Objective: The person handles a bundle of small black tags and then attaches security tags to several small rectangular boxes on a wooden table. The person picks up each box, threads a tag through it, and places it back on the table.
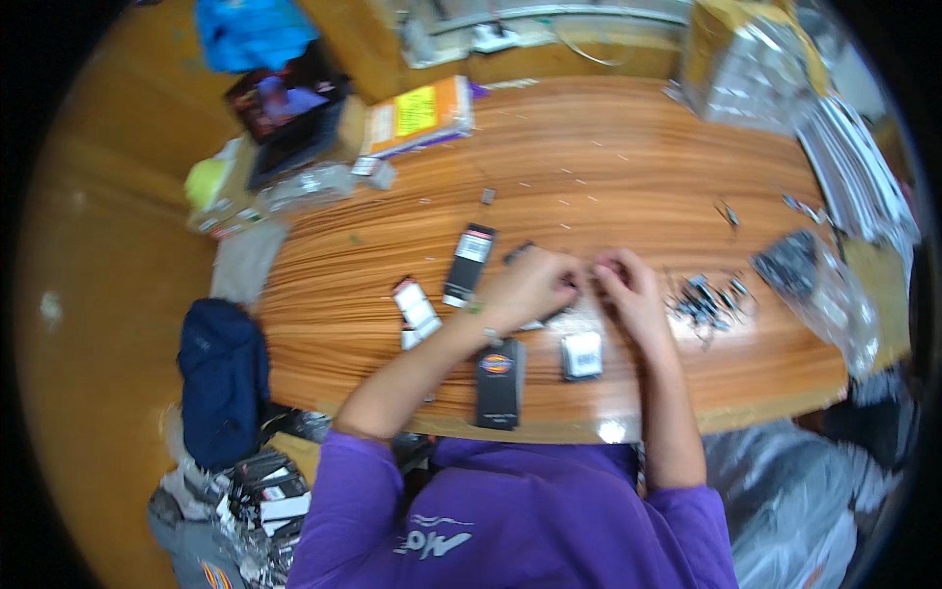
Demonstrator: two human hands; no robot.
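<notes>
Over the middle of the table, my left hand (535,285) is closed, its fingertips bent around something small and dark that blur hides. Close beside it, my right hand (633,292) pinches thumb and fingers together; what they hold, if anything, is too small to make out. Under my left wrist stands a stack of black hang tags (499,393), with a small stack of white square labels (582,356) to its right. A black tag with a white sticker (469,265) and some red-and-white labels (417,312) lie left of my left hand. Right of my right hand is a pile of thin dark cords with small pieces (708,302).
A clear plastic bag with dark contents (814,280) lies at the right edge. Far left are a propped-up screen (285,103) and an orange-and-yellow packet (417,113). Stacked papers (859,167) stand far right. A dark blue bag (221,378) is beside the table's left edge.
</notes>
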